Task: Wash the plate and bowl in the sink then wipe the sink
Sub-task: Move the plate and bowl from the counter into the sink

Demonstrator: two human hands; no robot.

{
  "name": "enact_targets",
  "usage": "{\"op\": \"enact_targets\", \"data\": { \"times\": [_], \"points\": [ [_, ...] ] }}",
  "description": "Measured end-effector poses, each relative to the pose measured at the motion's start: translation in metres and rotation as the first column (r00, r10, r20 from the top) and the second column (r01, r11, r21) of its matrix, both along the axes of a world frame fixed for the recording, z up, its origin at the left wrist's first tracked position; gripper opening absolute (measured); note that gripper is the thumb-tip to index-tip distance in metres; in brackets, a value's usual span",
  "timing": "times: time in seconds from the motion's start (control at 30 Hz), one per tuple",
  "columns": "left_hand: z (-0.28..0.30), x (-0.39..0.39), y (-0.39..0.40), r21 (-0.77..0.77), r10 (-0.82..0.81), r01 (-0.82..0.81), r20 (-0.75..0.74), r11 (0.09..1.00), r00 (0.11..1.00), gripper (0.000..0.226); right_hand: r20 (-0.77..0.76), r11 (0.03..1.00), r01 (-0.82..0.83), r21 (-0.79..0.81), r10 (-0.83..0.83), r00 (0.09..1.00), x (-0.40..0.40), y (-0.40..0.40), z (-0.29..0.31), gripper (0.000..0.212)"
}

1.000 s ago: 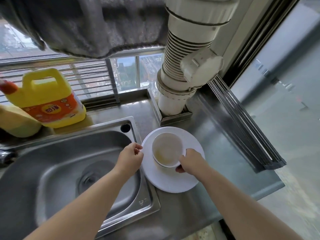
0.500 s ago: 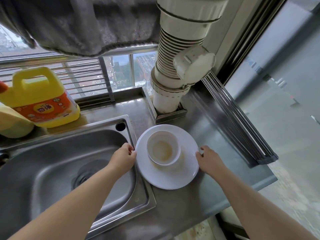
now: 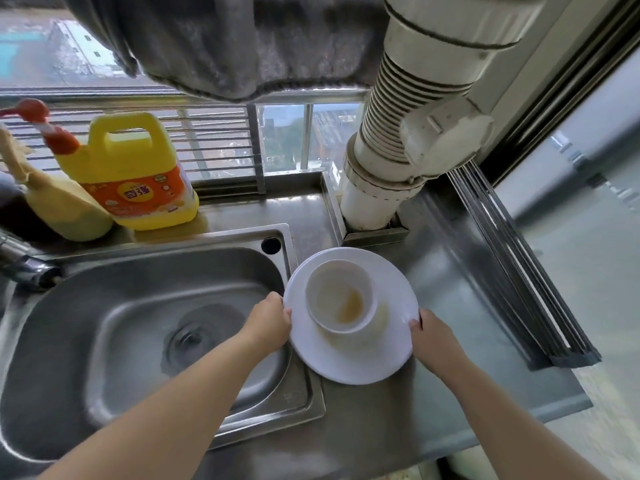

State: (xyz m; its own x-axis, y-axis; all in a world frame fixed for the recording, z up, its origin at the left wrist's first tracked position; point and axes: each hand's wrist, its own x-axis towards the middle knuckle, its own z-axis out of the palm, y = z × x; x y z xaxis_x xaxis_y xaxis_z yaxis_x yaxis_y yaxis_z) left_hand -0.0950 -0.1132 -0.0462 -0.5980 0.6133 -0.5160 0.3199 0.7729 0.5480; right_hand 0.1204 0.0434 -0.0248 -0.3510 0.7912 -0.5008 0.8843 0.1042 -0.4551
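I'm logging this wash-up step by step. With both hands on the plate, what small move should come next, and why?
Probably shift the plate leftward, over the sink. The left hand and right hand each have a grip on opposite rims, the soiled bowl rides on it, and the basin sits right beside it.

A yellow detergent jug (image 3: 130, 171) is set behind the basin; a white ribbed drainpipe (image 3: 408, 133) is mounted right of it.

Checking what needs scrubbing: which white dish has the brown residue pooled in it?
The bowl standing on the plate; its inside bottom is stained brown, while the plate shows only a faint smear.
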Motion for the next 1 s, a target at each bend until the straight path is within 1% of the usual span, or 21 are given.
{"op": "enact_targets", "data": {
  "times": [0.07,0.17,0.3,0.43,0.57,0.63,0.77,0.83,0.87,0.93,1.0],
  "points": [
    [0.003,-0.006,-0.011,0.019,0.049,-0.05,0.011,0.999,0.999,0.022,-0.025,0.997,-0.062,0.04,0.063,0.998,-0.012,-0.002,0.004,0.016],
    [0.009,-0.023,-0.034,0.045,0.158,-0.159,0.034,0.986,0.987,0.018,-0.041,0.983,-0.163,0.087,0.167,0.985,-0.039,-0.007,0.01,0.02],
    [0.017,-0.047,-0.078,0.033,0.324,-0.325,0.048,0.945,0.945,0.021,-0.088,0.955,-0.289,0.063,0.294,0.952,-0.082,-0.026,0.012,0.023],
    [0.024,-0.064,-0.124,0.012,0.391,-0.391,-0.028,0.92,0.92,0.026,-0.124,0.924,-0.382,0.033,0.383,0.915,-0.126,-0.055,0.005,0.023],
    [0.026,-0.083,-0.167,-0.014,0.396,-0.399,-0.089,0.917,0.914,0.02,-0.114,0.879,-0.477,0.007,0.475,0.873,-0.164,-0.088,-0.002,0.024],
    [0.025,-0.092,-0.184,-0.049,0.367,-0.376,-0.134,0.925,0.92,0.022,-0.112,0.869,-0.494,-0.013,0.49,0.865,-0.179,-0.103,-0.007,0.025],
    [0.007,-0.109,-0.211,-0.1,0.35,-0.365,-0.138,0.926,0.927,0.02,-0.077,0.873,-0.481,-0.082,0.475,0.876,-0.203,-0.126,-0.024,0.025],
    [-0.003,-0.118,-0.218,-0.118,0.353,-0.363,-0.092,0.924,0.931,0.017,-0.076,0.884,-0.456,-0.101,0.45,0.89,-0.213,-0.133,-0.036,0.025],
    [-0.006,-0.123,-0.219,-0.116,0.37,-0.373,-0.047,0.921,0.928,0.015,-0.077,0.891,-0.441,-0.111,0.434,0.898,-0.218,-0.136,-0.042,0.025],
    [-0.014,-0.133,-0.222,-0.11,0.399,-0.392,0.052,0.914,0.916,0.018,-0.067,0.903,-0.408,-0.135,0.402,0.913,-0.225,-0.141,-0.053,0.026],
    [-0.024,-0.144,-0.223,-0.127,0.404,-0.391,0.107,0.912,0.908,0.017,-0.043,0.906,-0.396,-0.15,0.394,0.918,-0.231,-0.146,-0.062,0.029]
  ]
}}
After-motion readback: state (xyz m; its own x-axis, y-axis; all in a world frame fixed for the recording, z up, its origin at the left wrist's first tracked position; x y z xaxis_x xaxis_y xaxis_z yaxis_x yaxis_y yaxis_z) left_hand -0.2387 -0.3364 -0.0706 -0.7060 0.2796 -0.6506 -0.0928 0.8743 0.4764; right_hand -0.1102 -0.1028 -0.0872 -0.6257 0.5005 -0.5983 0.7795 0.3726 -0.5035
